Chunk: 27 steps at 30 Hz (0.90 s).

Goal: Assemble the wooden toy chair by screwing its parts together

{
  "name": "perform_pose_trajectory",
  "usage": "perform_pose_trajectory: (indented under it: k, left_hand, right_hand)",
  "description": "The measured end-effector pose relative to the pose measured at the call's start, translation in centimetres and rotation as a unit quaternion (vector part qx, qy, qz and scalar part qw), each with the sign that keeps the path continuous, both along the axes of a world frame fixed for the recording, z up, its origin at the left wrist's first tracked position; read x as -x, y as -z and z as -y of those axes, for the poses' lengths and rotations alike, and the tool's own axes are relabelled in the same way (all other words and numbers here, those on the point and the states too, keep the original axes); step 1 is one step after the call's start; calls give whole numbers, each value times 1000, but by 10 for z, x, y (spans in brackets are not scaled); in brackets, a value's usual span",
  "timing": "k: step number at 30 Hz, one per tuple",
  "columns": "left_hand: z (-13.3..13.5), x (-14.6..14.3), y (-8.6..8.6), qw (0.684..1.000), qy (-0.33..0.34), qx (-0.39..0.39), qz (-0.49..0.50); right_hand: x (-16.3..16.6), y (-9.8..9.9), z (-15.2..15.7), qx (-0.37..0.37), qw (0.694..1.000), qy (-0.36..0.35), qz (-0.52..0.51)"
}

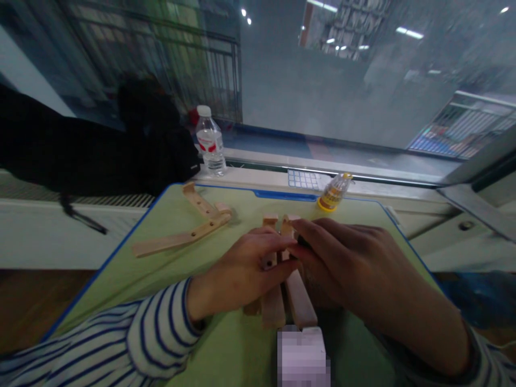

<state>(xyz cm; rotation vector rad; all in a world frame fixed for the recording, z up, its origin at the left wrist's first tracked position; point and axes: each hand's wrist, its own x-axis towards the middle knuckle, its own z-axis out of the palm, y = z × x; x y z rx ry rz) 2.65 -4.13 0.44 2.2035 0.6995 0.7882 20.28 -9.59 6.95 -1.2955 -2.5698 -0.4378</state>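
Observation:
Two pale wooden bars stand side by side in front of me, a left bar (273, 309) and a right bar (301, 301), with a narrow gap between them. Each has a hooked or curved far end. My left hand (245, 260) is closed around the bars near their middle, its fingers reaching across the gap. A bolt hole shows in the left bar below that hand. My right hand (350, 260) pinches at the right bar's far part, with a small dark thing between thumb and fingers that I cannot make out. The fingertips of both hands meet there.
A jointed wooden piece (181, 239) with holes lies left on the blue-edged green table (226, 344). A yellow-capped bottle (334, 193) is at the back right. A water bottle (210, 145) and a black bag or garment (100, 150) are by the window.

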Motion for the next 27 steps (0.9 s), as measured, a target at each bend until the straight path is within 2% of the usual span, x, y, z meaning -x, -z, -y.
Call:
perform_pose_trajectory:
  k: [3,8,12,15,19,27]
  left_hand:
    - [4,-1,2,999,-46,-11,16]
    - [4,0,9,998,-58,-14,19]
    - [4,0,10,998,-57,-19,16]
    - [3,0,5,999,-35,-18,-6]
    - [-1,1,0,999,29,-5,-21]
    - [-10,3,2,994,100,38,-15]
  right_hand:
    - [2,-1,0,4,1000,-2,-6]
    - [-2,-8,2,74,996,-11,-43]
    - [-9,-9,4,95,993,-41,-62]
    - [-11,-7,3,101,992,-53,-54]
    - [-12,-3,2,75,995,-33,-51]
    - [-6,0,4,38,999,-20,4]
